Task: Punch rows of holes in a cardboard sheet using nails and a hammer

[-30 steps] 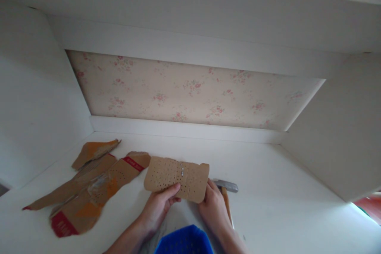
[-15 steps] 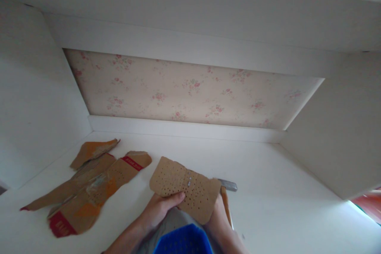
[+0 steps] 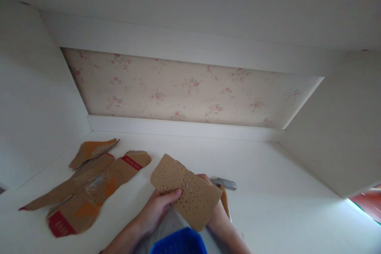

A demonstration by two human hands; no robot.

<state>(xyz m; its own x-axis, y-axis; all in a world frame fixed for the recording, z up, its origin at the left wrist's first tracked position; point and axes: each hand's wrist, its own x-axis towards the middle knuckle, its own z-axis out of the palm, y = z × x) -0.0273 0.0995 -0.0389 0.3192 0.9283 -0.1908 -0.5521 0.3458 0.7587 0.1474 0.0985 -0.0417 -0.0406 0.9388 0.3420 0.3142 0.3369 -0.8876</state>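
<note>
My left hand (image 3: 156, 208) grips the lower left edge of a brown cardboard piece (image 3: 190, 194) punched with many small holes, thumb on its face. A small metal bit shows in the card's middle. The card is lifted and tilted, its right end lower. My right hand (image 3: 213, 213) is mostly hidden behind the card's right end; only fingertips at its top edge and the wrist show, holding it from behind. A hammer (image 3: 225, 190) with a metal head and wooden handle lies on the white surface just right of my right hand.
Torn cardboard box scraps (image 3: 86, 190) with red and orange print lie at the left on the white shelf surface (image 3: 282, 206). A blue perforated basket (image 3: 178, 245) sits at the bottom edge. Floral wallpaper (image 3: 184, 91) backs the alcove, with white walls on both sides and a shelf overhead.
The perforated card has been lifted from lying flat and tilted clockwise, now covering most of my right hand. The view shifted slightly.
</note>
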